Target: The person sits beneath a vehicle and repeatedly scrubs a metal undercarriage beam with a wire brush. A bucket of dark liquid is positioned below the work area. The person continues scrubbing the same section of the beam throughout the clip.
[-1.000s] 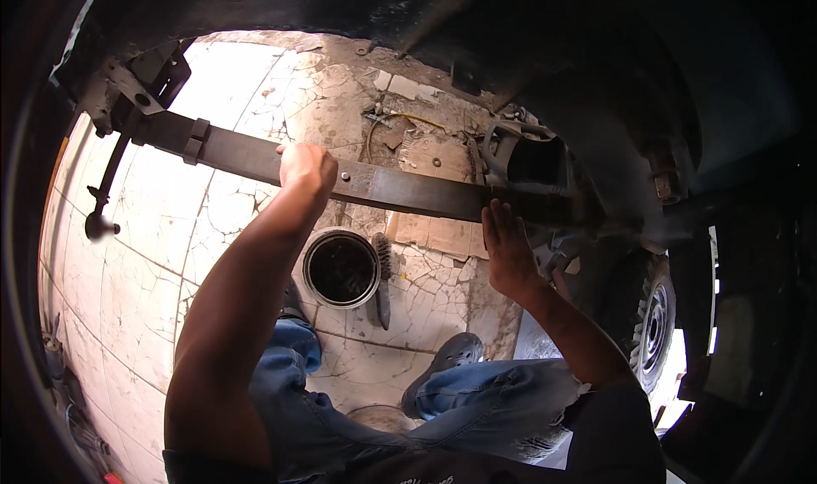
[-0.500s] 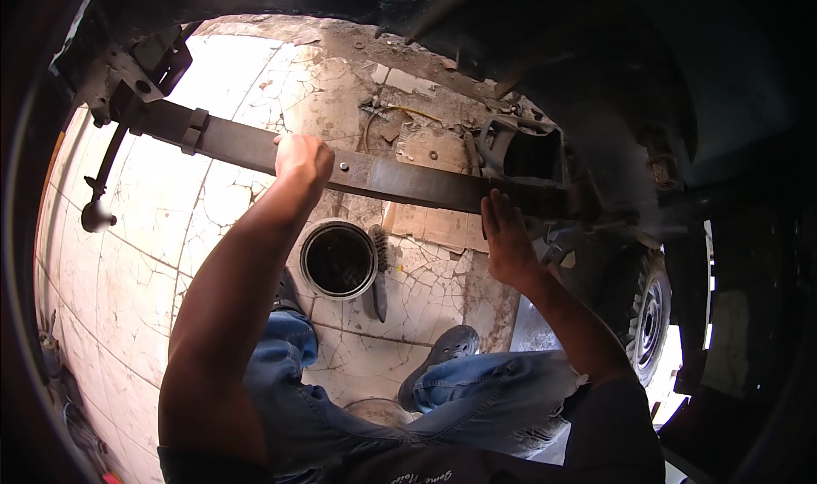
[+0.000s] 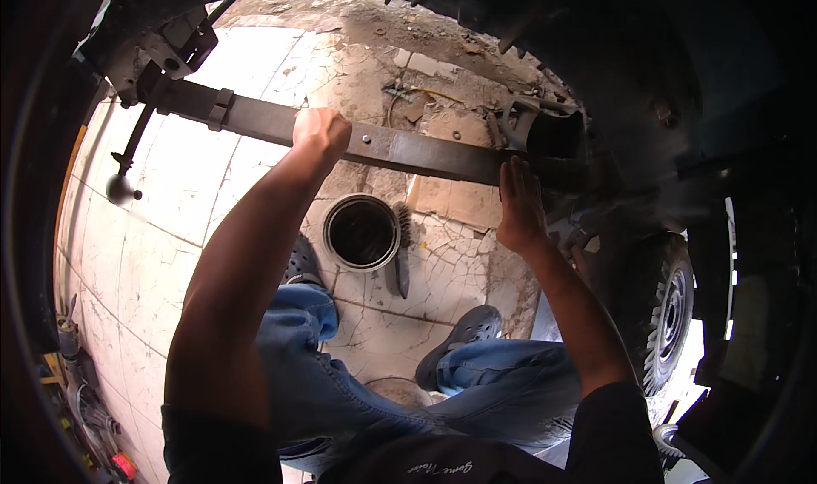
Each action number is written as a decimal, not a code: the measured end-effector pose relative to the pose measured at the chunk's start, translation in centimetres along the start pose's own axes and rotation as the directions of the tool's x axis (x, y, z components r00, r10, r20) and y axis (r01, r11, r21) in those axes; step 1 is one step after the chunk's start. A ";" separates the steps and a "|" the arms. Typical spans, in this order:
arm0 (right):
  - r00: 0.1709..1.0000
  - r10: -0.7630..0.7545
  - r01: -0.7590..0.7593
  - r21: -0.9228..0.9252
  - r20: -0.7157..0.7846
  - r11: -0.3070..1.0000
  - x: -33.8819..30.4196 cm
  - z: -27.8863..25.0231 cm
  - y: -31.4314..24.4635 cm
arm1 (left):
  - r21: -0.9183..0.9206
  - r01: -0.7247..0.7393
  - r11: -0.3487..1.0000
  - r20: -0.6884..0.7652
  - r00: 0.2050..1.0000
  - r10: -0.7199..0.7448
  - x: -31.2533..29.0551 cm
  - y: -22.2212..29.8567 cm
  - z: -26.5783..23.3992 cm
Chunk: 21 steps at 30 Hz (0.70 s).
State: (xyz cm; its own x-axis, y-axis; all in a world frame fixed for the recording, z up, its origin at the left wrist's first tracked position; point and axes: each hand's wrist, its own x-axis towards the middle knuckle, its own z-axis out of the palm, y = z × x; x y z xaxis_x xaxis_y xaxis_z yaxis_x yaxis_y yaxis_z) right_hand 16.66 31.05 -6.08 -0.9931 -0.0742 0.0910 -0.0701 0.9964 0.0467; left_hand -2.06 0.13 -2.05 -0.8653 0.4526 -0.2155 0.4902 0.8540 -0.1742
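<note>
A long dark metal leaf spring (image 3: 425,154) stretches from the upper left across to the right under the vehicle. My left hand (image 3: 323,132) is closed over it, left of a small bright bolt head (image 3: 367,139); whatever lies under the fingers is hidden. Farther right, my right hand (image 3: 521,207) has its fingers stretched out, with the fingertips against the near edge of the spring. Close to the left end, a metal clip (image 3: 221,110) wraps the spring. A dark link rod (image 3: 139,144) with a rounded end hangs beside that end.
On the cracked tile floor (image 3: 247,173) stands an open can (image 3: 361,232) with a dark inside, a wire brush (image 3: 401,263) beside it. A treaded wheel (image 3: 672,310) is at the right. Tools (image 3: 89,407) lie at the lower left. Dark bodywork hangs overhead.
The whole view has shifted, so the scene sits slightly higher and farther right. Both hands keep about the same places on the leaf spring.
</note>
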 end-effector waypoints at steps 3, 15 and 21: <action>0.995 0.094 -0.094 -0.018 -0.013 0.995 -1.3 0.1 -2.2 | 0.010 -0.008 1.000 -0.004 1.000 0.008 -1.2 0.1 0.3; 0.977 0.200 -0.207 -0.100 -0.080 0.973 0.8 1.8 -1.7 | 0.113 -0.039 0.993 0.023 0.999 0.037 -9.3 -3.6 -3.4; 0.965 0.241 -0.255 -0.156 -0.101 0.954 0.9 1.7 -2.0 | 0.147 -0.055 0.988 -0.017 0.998 0.058 -10.6 -1.4 -7.5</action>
State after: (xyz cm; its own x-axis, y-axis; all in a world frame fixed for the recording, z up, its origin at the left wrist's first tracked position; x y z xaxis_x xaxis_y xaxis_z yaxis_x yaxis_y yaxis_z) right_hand 15.74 29.03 -7.79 -0.9659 0.1647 0.2000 0.2008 0.9636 0.1764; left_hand 5.62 -3.94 7.70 -0.8372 0.5055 -0.2087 0.5468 0.7812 -0.3012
